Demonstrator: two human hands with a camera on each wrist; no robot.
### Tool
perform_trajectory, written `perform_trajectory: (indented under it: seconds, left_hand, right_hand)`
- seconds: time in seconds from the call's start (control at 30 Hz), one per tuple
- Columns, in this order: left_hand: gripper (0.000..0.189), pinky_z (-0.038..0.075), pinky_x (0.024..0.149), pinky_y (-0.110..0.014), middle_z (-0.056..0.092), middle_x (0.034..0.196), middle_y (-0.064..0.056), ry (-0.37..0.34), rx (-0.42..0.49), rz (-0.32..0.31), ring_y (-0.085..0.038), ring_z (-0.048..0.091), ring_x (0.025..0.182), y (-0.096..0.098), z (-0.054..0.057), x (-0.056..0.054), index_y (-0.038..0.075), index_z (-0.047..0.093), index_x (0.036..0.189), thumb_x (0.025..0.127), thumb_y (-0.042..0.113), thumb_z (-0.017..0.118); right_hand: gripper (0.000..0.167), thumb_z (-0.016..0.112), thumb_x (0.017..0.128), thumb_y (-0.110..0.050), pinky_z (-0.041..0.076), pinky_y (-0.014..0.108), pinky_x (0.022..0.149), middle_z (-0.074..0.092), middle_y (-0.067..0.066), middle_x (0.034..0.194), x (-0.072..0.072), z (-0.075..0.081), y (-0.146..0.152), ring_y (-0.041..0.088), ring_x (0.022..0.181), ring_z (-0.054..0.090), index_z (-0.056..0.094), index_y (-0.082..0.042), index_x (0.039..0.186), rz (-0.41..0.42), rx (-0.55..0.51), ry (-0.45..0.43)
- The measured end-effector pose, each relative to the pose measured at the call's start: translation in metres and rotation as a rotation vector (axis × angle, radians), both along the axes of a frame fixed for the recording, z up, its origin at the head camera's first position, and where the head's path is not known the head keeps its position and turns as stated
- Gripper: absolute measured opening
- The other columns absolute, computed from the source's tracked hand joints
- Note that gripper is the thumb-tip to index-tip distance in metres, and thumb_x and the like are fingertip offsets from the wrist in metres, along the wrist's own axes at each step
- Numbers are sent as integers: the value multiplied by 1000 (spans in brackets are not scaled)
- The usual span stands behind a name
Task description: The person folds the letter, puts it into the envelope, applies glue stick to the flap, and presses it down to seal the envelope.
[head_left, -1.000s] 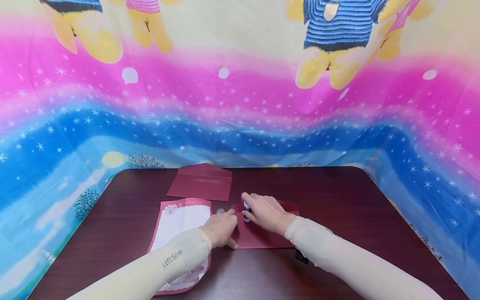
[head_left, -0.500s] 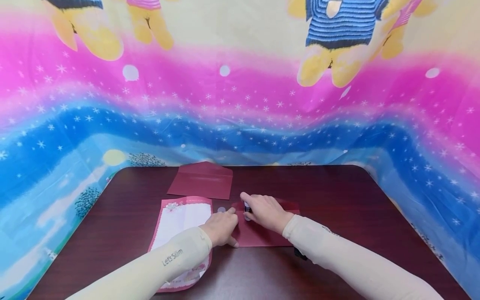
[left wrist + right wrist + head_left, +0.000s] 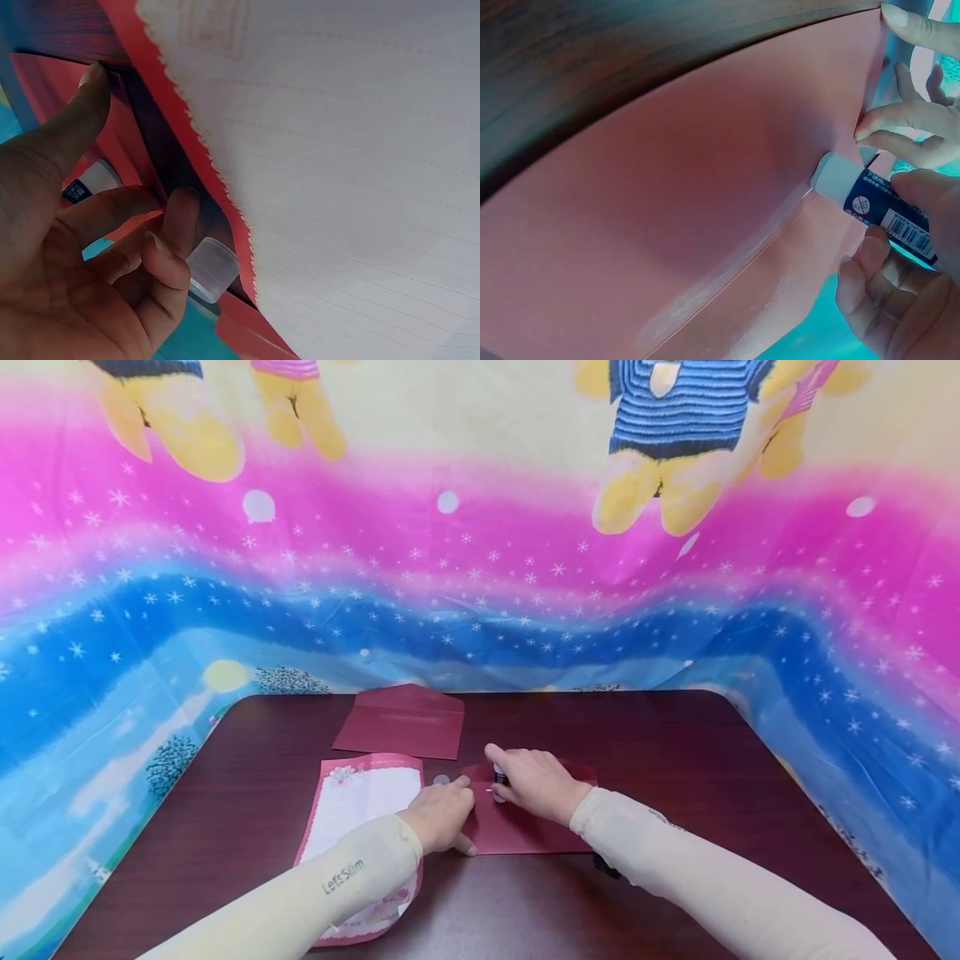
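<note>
My right hand grips a glue stick with a dark blue label and white end. In the right wrist view that end meets a red envelope near its fold line. Whitish glue streaks show along the fold and on the flap. At the envelope's left edge, my left hand rests with its thumb and fingertips touching the paper, thumb at the near corner. Just beyond the left hand stands a translucent cap. The head view shows only a little of the glue stick between thumb and fingers.
A white letter sheet with a red border lies under the left forearm, its near end curling. Behind it is a second red envelope, flap unfolded. The dark wooden table meets a printed curtain along its back and sides.
My right hand has shifted the glue stick slightly to the right along the envelope. The left hand stays at the envelope's left edge.
</note>
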State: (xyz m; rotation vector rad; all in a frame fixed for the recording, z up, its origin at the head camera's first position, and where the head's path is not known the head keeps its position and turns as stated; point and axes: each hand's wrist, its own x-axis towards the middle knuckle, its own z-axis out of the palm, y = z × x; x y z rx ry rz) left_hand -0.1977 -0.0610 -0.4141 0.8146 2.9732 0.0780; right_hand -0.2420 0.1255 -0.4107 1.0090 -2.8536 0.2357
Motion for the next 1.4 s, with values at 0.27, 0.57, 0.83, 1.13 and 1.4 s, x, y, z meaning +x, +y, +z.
perform_trajectory:
  seconds: [0.27, 0.57, 0.83, 1.13, 1.4]
  left_hand:
    - [50, 53, 64, -34, 65, 103, -7, 5, 17, -6, -19, 53, 71, -1, -2, 0, 9, 73, 90, 64, 45, 95]
    - [48, 54, 63, -32, 63, 100, -6, 4, 22, -10, -18, 53, 68, -2, -2, 0, 8, 72, 89, 65, 44, 95]
    - [48, 53, 62, -33, 61, 95, -5, -3, 41, -8, -17, 53, 68, -2, -4, -1, 9, 72, 88, 64, 43, 95]
    - [47, 52, 60, -32, 61, 95, -5, -9, 39, -4, -17, 51, 67, -2, -5, -2, 9, 73, 88, 65, 43, 95]
    - [47, 52, 59, -33, 59, 94, -5, -3, 39, -9, -17, 52, 65, -2, -4, -2, 8, 71, 86, 64, 43, 95]
  right_hand:
    - [32, 76, 91, -25, 41, 24, 50, 56, -6, 72, -1, -1, 8, 7, 60, 53, 47, -18, 101, -11, 5, 0]
    - [31, 76, 91, -28, 42, 23, 51, 56, -6, 73, -1, 2, 19, 7, 61, 53, 47, -19, 100, -34, 0, -26]
    - [31, 76, 91, -27, 42, 24, 52, 56, -7, 73, 0, 5, 31, 7, 62, 53, 49, -17, 103, -63, -8, -62]
    - [31, 76, 91, -27, 41, 23, 52, 57, -7, 74, 1, 4, 47, 6, 63, 53, 49, -17, 104, -77, -10, -58]
    - [33, 77, 90, -26, 42, 23, 53, 60, -6, 77, 3, 2, 62, 6, 64, 54, 51, -15, 106, -75, -8, -28]
